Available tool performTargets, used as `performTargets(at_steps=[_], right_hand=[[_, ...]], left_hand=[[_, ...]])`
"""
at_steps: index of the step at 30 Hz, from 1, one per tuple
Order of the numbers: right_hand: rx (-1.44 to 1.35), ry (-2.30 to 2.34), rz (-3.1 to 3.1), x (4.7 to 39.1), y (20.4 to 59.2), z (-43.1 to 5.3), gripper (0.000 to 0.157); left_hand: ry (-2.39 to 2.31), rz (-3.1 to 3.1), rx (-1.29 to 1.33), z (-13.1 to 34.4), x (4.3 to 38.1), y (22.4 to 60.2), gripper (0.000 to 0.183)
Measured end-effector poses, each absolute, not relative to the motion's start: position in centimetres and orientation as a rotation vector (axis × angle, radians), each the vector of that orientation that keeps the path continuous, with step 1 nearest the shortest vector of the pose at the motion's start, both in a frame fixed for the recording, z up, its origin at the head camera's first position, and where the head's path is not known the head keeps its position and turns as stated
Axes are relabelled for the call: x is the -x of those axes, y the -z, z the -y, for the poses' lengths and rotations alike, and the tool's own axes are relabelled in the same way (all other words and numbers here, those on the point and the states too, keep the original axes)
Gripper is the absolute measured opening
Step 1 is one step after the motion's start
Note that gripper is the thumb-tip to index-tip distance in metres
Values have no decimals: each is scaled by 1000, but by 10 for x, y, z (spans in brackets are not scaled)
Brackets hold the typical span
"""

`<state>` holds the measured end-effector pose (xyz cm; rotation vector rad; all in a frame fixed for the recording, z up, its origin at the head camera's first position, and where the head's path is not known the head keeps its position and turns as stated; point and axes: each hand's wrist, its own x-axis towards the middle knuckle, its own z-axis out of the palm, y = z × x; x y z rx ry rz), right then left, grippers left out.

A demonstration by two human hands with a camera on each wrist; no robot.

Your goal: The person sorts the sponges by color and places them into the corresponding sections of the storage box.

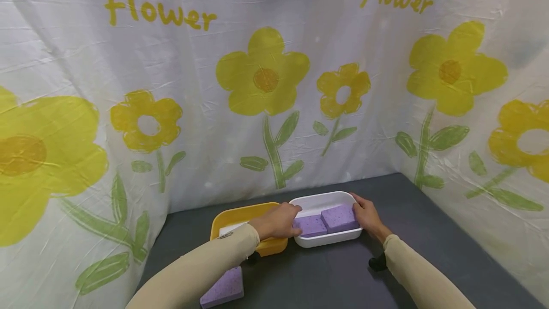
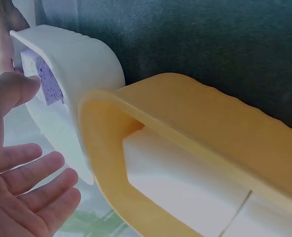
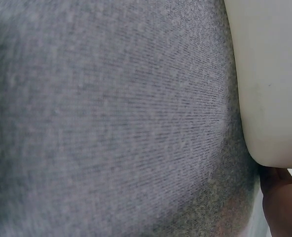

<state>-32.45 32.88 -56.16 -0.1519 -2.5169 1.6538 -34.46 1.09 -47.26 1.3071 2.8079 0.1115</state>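
Note:
A white container [image 1: 330, 240] stands on the dark table, with two purple sponges [image 1: 340, 218] side by side in it. My right hand [image 1: 368, 214] grips its right end at the rim; in the right wrist view, fingers [image 3: 284, 202] show beside the white wall. The left hand [image 1: 276, 221] reaches over the yellow container [image 1: 272, 249] to the white one's left end. Its fingers are spread and loosely bent, its thumb near a purple sponge [image 2: 50, 84] in the left wrist view. White blocks [image 2: 180, 177] lie inside the yellow container.
Another purple sponge [image 1: 225, 287] lies on the table [image 1: 309, 280] at the front left, partly hidden by the left sleeve [image 1: 201, 266]. The yellow container stands close against the white one's left side. A flower-printed curtain [image 1: 193, 166] rises behind and along both sides.

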Motion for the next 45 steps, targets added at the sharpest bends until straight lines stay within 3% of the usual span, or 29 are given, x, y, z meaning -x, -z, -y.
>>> performTargets(at_steps=[7,14,26,34,45], right_hand=[[141,-1673,2508,325,561,-330,55],[145,-1662,2514,324,560,-331,55],[156,-1669,2507,321,563,-335,55],[148,-1674,2508,320,562,-335,55],[145,-1677,2512,322,561,-334,55]], left_hand=[[-105,-2775,-1388,4,336,466,47],[7,-2751,-1423,24,323,457,63],[105,-2705,-1465,49,291,434,52],[188,-2668,-1341,69,268,422,63],[118,-2589,-1281,105,250,427,46]])
